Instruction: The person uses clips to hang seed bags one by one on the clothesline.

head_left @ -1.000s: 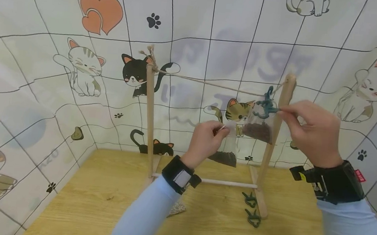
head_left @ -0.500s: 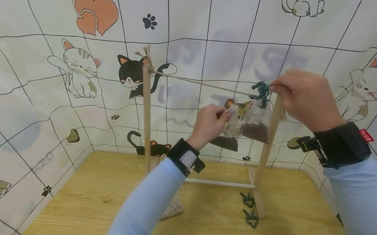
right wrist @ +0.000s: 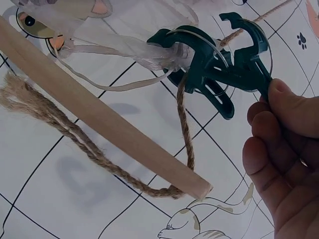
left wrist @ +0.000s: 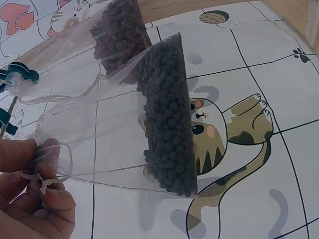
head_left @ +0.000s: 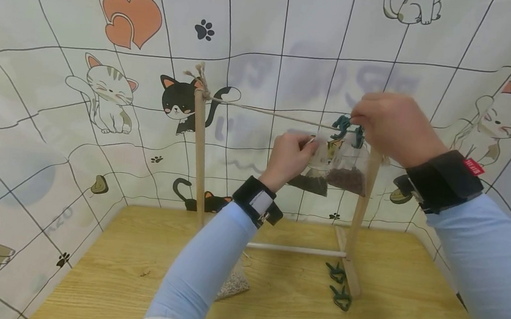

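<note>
My left hand point(head_left: 285, 157) pinches the gathered top of a sheer drawstring bag point(left wrist: 169, 119) filled with small black beads, just under the twine point(head_left: 264, 111). Thumb and finger of my right hand point(head_left: 397, 124) pinch one handle of a green plant clip point(right wrist: 249, 74) at the twine, left of a second clip. That second green clip point(head_left: 358, 137) clamps another sheer bag point(head_left: 347, 178) of dark reddish contents to the twine near the right post. In the left wrist view this reddish bag point(left wrist: 119, 40) hangs beside the black-bead bag.
The twine runs between two wooden posts, left point(head_left: 199, 144) and right point(head_left: 363, 216), joined low down by a white rod point(head_left: 297, 249). Two loose green clips point(head_left: 341, 297) lie by the right foot. A bag with speckled contents point(head_left: 234, 281) lies partly behind my left sleeve.
My right hand has risen with the green clip, then shifted left along the twine. The left hand has lifted the black-bead bag closer to the twine. The reddish bag stays hanging.
</note>
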`<act>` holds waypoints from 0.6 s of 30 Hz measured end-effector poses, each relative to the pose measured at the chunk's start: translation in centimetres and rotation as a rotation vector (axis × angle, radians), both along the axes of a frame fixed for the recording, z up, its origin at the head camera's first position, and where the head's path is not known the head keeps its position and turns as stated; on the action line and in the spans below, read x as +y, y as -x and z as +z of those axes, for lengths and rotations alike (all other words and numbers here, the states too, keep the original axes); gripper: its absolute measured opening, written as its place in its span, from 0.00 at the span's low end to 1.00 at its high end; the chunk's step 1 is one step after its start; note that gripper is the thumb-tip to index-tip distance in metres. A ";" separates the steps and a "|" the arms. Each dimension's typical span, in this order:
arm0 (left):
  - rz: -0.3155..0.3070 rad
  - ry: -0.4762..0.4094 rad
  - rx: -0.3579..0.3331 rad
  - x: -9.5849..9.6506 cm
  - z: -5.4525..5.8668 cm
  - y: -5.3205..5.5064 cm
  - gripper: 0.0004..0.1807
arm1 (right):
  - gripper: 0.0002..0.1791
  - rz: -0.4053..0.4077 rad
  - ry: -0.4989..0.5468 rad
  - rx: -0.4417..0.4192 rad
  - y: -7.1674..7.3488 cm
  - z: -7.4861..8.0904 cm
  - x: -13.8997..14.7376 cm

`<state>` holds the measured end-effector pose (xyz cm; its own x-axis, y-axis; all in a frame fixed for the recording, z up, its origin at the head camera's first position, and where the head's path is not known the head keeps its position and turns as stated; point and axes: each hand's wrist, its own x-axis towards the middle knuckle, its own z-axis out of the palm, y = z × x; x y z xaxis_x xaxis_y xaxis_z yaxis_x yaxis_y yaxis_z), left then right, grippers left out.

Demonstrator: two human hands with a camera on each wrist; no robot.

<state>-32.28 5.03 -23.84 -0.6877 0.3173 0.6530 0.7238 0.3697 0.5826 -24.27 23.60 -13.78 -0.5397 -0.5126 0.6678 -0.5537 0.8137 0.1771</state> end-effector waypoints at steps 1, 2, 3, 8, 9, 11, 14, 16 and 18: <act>0.000 -0.004 -0.008 0.0 0.1 0.0 0.15 | 0.04 -0.004 -0.007 -0.005 0.1 0.0 -0.1; -0.001 -0.006 -0.017 0.0 0.2 0.0 0.13 | 0.04 -0.005 -0.010 -0.011 0.1 0.1 -0.3; -0.001 -0.005 -0.022 0.1 0.4 0.0 0.13 | 0.04 -0.008 -0.015 -0.019 0.2 0.1 -0.4; -0.023 -0.011 -0.036 0.1 0.9 -0.1 0.12 | 0.04 -0.031 -0.053 -0.066 0.4 0.2 -1.0; -0.027 -0.012 -0.037 0.1 0.9 -0.1 0.12 | 0.04 -0.032 -0.059 -0.075 0.5 0.2 -1.1; -0.032 -0.014 -0.041 0.2 1.1 -0.1 0.12 | 0.04 -0.030 -0.067 -0.093 0.7 0.2 -1.2; -0.043 -0.017 -0.056 0.3 1.3 -0.2 0.11 | 0.05 -0.032 -0.080 -0.118 0.8 0.1 -1.4; -0.045 -0.017 -0.056 0.4 1.4 -0.3 0.11 | 0.04 -0.041 -0.090 -0.139 0.9 0.1 -1.5; -0.033 -0.016 -0.043 0.5 1.4 -0.4 0.11 | 0.04 -0.054 -0.098 -0.162 0.9 0.1 -1.6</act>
